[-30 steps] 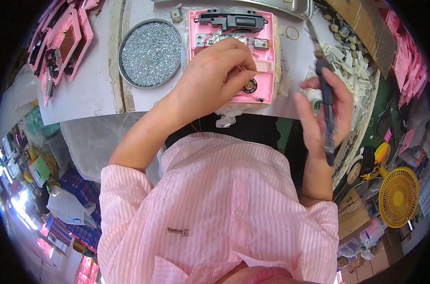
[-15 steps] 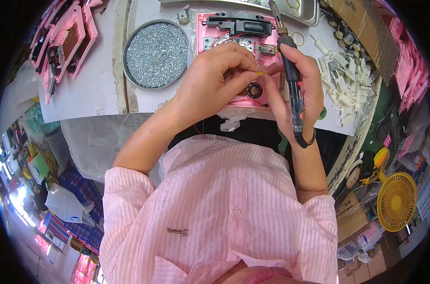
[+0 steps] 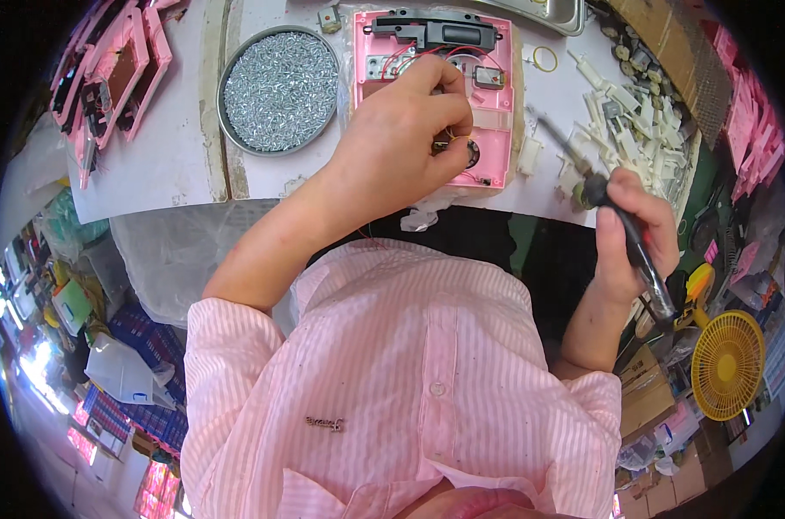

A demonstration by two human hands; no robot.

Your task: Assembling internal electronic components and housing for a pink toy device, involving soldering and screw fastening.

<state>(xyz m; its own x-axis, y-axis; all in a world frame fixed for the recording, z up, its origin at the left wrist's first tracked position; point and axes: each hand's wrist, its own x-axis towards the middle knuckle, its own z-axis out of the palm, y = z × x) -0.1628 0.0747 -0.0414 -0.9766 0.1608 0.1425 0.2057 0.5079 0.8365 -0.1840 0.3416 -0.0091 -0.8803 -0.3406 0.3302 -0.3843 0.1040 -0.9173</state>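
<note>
My left hand (image 3: 418, 130) is closed in a pinch over the lower part of an open pink plastic case (image 3: 494, 147). A thin yellowish wire (image 3: 450, 136) shows at its fingertips, mostly hidden by the fingers. Just beside them sits a small round black part (image 3: 472, 154) in the case. The case also holds a long black module (image 3: 453, 35), a small metal-cased part (image 3: 488, 78) and red wires. Off to the right, my right hand (image 3: 641, 229) grips a soldering iron (image 3: 630, 233) by its dark handle. Its blurred tip points up and left, away from the case.
A round tray (image 3: 223, 104) of small metal screws stands left of the case. Several white plastic parts (image 3: 647, 121) lie in a heap at the right. Pink housings (image 3: 120, 69) stand at the far left. A metal tray (image 3: 557, 19) is at the back. A yellow fan (image 3: 727, 365) stands at lower right.
My right hand has pulled away from the case to the right and nearer me, with the soldering iron tilting left. My left hand stays over the case, a little shifted.
</note>
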